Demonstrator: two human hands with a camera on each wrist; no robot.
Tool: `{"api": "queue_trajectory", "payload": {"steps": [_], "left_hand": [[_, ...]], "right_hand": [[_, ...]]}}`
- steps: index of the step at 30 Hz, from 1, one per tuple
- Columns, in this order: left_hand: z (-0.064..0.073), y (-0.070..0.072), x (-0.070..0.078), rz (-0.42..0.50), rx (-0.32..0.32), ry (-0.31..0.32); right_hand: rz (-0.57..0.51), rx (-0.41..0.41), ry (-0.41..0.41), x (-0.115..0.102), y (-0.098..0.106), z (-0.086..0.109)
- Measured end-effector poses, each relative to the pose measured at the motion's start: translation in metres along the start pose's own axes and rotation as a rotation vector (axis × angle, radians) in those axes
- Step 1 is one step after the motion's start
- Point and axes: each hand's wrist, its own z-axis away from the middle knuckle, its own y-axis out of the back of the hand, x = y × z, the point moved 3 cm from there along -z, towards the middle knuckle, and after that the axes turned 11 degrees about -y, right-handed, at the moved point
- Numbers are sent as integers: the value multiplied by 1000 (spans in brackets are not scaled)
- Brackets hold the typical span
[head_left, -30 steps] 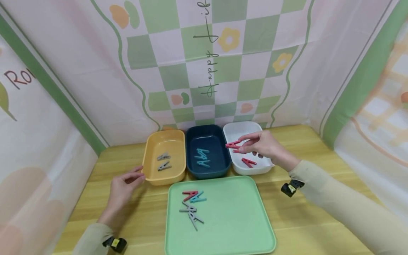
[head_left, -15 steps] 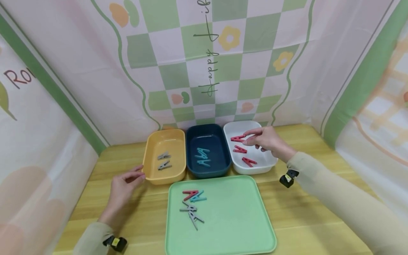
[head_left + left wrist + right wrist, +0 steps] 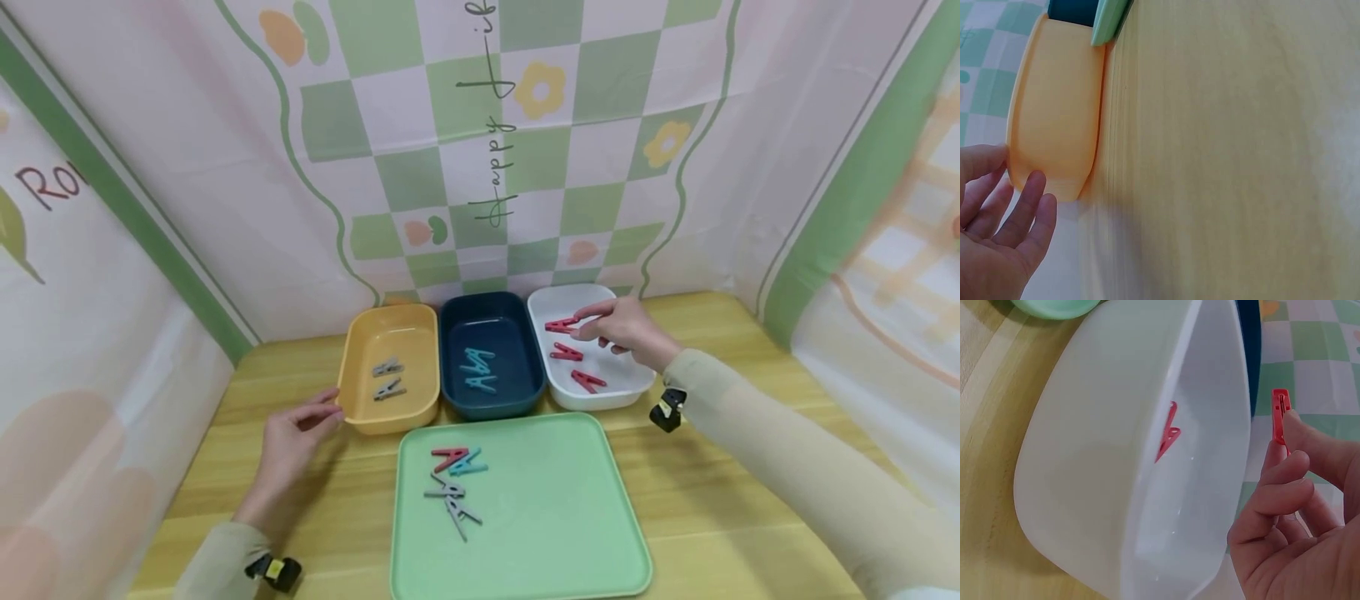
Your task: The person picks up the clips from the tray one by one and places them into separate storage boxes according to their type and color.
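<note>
My right hand [image 3: 626,327] is over the white bin [image 3: 615,385], pinching a red clothespin [image 3: 1280,412] between thumb and fingers. Inside that bin lie two more red clothespins [image 3: 566,352], one nearer the front. My left hand [image 3: 1007,231] touches the left rim of the yellow bin [image 3: 1057,100] with loosely straight fingertips. Two grey clothespins [image 3: 388,389] lie in the yellow bin. Light-blue clothespins [image 3: 478,368] lie together in the dark blue bin [image 3: 491,305] between the other two.
A green tray [image 3: 555,517] sits in front of the bins. On its left side lie a red clothespin [image 3: 450,458], a light-blue clothespin [image 3: 468,462] and grey clothespins [image 3: 456,504]. A patterned cloth [image 3: 465,167] hangs behind the wooden table [image 3: 705,508].
My right hand has moved slightly right and back, carrying the red clothespin from the white bin's left rim to over its inside. The left hand has stayed at the yellow bin.
</note>
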Motion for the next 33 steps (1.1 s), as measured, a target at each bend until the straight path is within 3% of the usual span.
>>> {"api": "queue_trajectory", "payload": {"steps": [19, 33], "left_hand": [[0, 0, 0, -9, -6, -5], [0, 0, 0, -8, -2, -21]], "right_hand": [[50, 88, -77, 14, -3, -26], [44, 99, -113, 17, -1, -36]]}}
